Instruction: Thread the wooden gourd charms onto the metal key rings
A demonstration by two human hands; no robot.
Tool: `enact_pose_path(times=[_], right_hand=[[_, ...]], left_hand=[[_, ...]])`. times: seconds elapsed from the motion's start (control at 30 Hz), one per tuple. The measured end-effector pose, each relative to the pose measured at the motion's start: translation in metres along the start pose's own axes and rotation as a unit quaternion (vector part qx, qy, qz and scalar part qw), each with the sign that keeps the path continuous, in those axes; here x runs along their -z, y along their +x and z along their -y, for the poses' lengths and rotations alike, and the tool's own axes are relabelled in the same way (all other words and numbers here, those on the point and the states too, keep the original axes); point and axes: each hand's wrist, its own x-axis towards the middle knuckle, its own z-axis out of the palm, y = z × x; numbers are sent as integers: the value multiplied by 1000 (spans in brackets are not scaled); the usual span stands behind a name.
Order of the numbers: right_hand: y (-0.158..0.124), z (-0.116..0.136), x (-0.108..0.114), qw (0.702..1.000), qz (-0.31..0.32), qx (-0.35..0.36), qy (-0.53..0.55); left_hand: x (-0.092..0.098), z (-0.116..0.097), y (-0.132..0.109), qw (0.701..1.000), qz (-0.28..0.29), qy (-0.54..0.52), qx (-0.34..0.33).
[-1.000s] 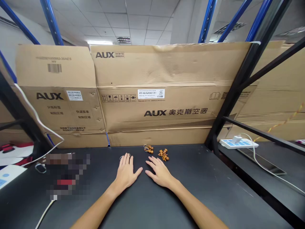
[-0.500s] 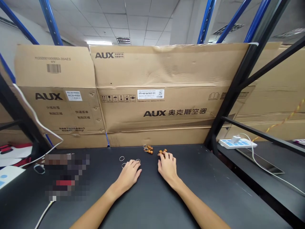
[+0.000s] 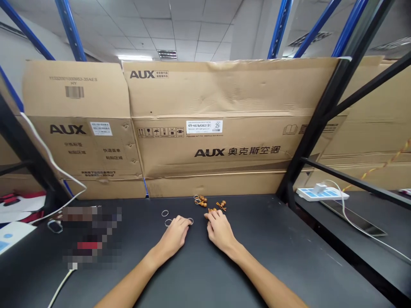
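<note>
The left hand point(image 3: 175, 235) lies open within reach of metal rings point(image 3: 165, 213), and the right hand point(image 3: 220, 231) curls at wooden beads point(image 3: 211, 210), grip unclear

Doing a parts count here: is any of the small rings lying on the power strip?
No, the small rings lie on the black bench beside the left hand, while the power strip sits on a separate surface to the right.

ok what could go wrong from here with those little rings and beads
The metal ring right at the left hand's fingertips could get pushed aside on the black bench top. The right hand is at the wooden beads, so it might snag the nearby bead cluster, which lies close by.
</note>
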Motion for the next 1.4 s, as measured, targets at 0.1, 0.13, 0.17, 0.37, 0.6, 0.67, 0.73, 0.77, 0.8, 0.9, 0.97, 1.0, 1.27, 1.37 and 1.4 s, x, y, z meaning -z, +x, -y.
enact_pose_path(times=[0.1, 0.13, 0.17, 0.37, 0.6, 0.67, 0.73, 0.77, 0.8, 0.9, 0.97, 1.0, 1.27, 1.37, 1.4], right_hand=[[0, -2, 0, 997, -27, 41, 59], [0, -3, 0, 997, -35, 36, 64], [0, -4, 0, 997, -40, 21, 61], [0, -8, -2, 999, 0, -26, 27], [-1, -2, -2, 999, 8, 27, 45], [-2, -3, -3, 998, 12, 38, 44], [-2, -4, -5, 998, 15, 37, 44], [-2, -4, -6, 998, 16, 35, 45], [-2, -4, -6, 998, 16, 33, 47], [-2, -5, -7, 998, 16, 32, 54], [-2, -4, -6, 998, 14, 36, 59], [-2, -4, -6, 997, 14, 40, 61], [-1, -1, -5, 989, 16, 72, 129], [-2, 2, -3, 981, 9, 83, 178], [-3, 3, -2, 978, 7, 85, 193]], left_hand=[[1, -1, 0, 1000, -2, 27, 10], [1, -1, 0, 999, -3, 41, 17], [2, -2, 0, 998, -3, 53, 24], [5, -6, 1, 996, 8, 76, 44], [4, -5, -1, 998, -12, 35, 41], [3, -4, -1, 999, -10, 29, 38], [3, -3, -2, 999, 1, 25, 32], [2, -3, -2, 999, 6, 23, 29], [2, -3, -2, 999, 10, 22, 27], [3, -4, -1, 999, 17, 24, 24], [4, -5, 0, 999, 22, 32, 22], [5, -6, 0, 999, 24, 38, 20], [4, -8, 2, 999, 13, 17, 27], [3, -9, 3, 996, 0, -59, 60], [4, -10, 3, 994, -3, -84, 75]])
